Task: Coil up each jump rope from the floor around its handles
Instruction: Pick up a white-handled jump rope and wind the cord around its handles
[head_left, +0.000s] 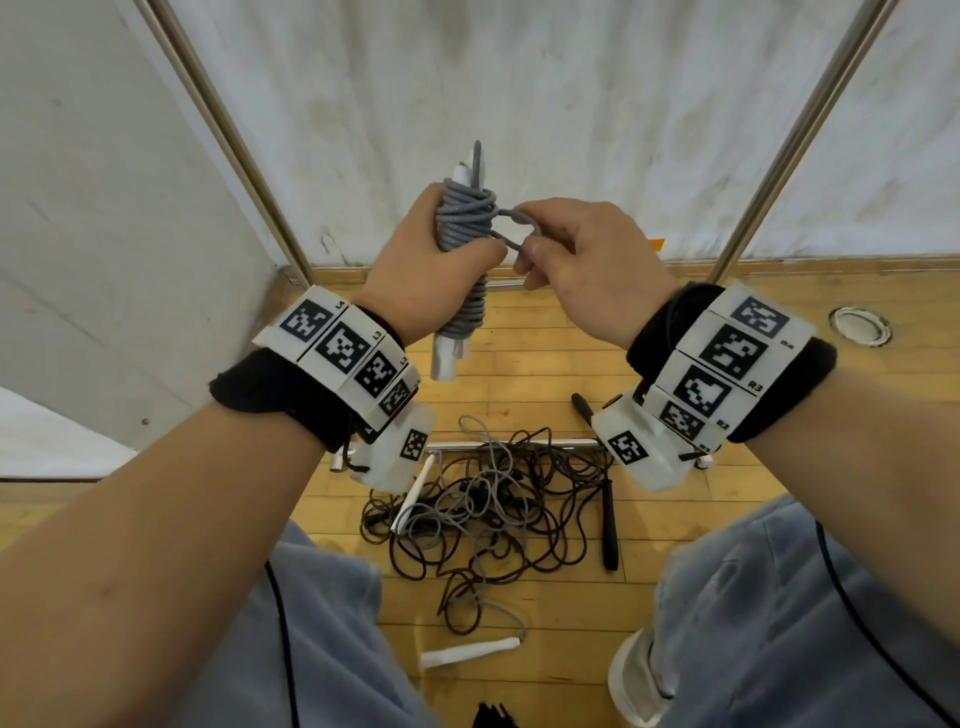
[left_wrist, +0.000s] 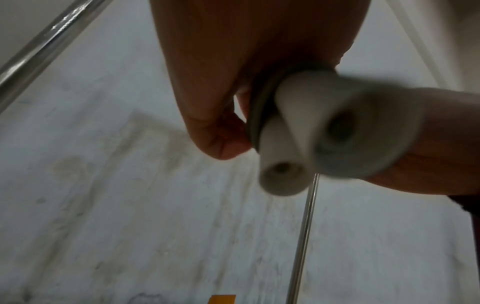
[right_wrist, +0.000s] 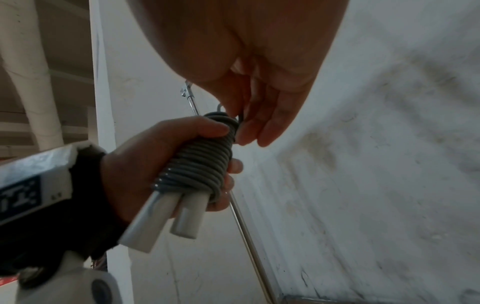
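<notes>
— While gripped upright in left hand (head_left: 415, 270): grey jump rope (head_left: 465, 228), coiled round two white handles (head_left: 445, 358).
— Right hand (head_left: 576, 260)?
— Pinching its end loop (head_left: 519, 231). Wristband tags (head_left: 727, 358) marked R2, R3.

Mostly plastic, wood and steel here

grey rope (head_left: 464, 218) looks like smooth, slightly glossy plastic cord; its white handles (right_wrist: 166, 218) are matt plastic; floor (head_left: 550, 332) is varnished wood planks with a soft sheen; rails (head_left: 810, 130) are shiny polished metal; wall (head_left: 571, 104) is rough, stained white; wristbands (head_left: 275, 389) are black cloth
</notes>
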